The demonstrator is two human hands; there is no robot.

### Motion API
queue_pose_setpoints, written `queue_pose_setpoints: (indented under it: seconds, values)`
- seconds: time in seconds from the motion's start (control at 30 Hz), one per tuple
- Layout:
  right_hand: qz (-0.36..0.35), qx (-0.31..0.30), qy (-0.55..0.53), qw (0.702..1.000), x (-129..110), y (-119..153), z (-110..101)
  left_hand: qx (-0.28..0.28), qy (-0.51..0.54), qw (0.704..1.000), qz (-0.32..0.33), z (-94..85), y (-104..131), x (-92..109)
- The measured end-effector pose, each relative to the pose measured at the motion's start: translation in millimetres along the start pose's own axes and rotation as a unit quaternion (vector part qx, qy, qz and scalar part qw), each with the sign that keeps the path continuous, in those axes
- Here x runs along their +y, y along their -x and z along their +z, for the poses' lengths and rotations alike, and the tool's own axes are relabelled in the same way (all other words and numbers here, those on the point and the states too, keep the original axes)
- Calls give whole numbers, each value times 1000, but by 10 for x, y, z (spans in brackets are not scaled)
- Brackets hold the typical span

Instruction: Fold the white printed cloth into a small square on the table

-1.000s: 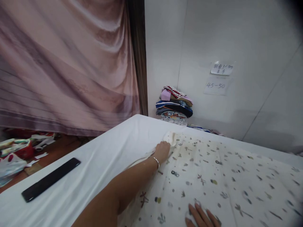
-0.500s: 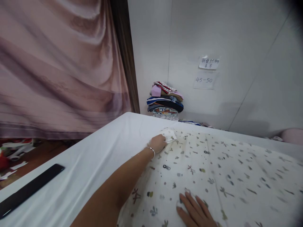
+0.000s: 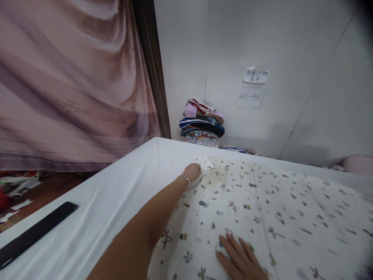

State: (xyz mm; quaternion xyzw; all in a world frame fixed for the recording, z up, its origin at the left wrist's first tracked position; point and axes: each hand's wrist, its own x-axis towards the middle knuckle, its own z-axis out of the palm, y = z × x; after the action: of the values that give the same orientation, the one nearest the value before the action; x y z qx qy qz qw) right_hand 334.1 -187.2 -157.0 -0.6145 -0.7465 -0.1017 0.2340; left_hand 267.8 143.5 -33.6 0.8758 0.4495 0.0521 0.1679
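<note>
A large white cloth (image 3: 230,217) printed with small palms, leaves and other motifs lies spread over the table. Its far left corner is turned up, and my left hand (image 3: 192,172) grips the edge there with closed fingers. A bracelet circles that wrist. My right hand (image 3: 240,258) rests flat on the cloth near the front, fingers spread, pressing on its surface and holding nothing. The cloth's near edge runs out of the picture at the bottom.
The white-covered table (image 3: 122,186) carries a long black flat object (image 3: 37,233) at its left edge. Folded textiles (image 3: 202,122) are piled behind the far edge, against the wall. A pink curtain (image 3: 75,85) hangs on the left. Two paper notes (image 3: 252,97) are taped up.
My left hand has shifted slightly left, and the cloth's corner stands up a bit more beside it. My right hand stays flat in about the same place.
</note>
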Motion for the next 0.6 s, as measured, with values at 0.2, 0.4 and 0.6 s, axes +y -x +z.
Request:
queue_pose_setpoints:
  seconds: [0.2,0.4,0.6]
  values:
    - [-86,-26,26,996,135,-48,-100,33,11,999,4,-212,-1,11]
    - [-102,-30,52,993,200,-62,-114,12,-53,998,45,-34,203,136]
    - [-110,-25,51,992,199,-62,-126,5,-90,994,55,77,216,117]
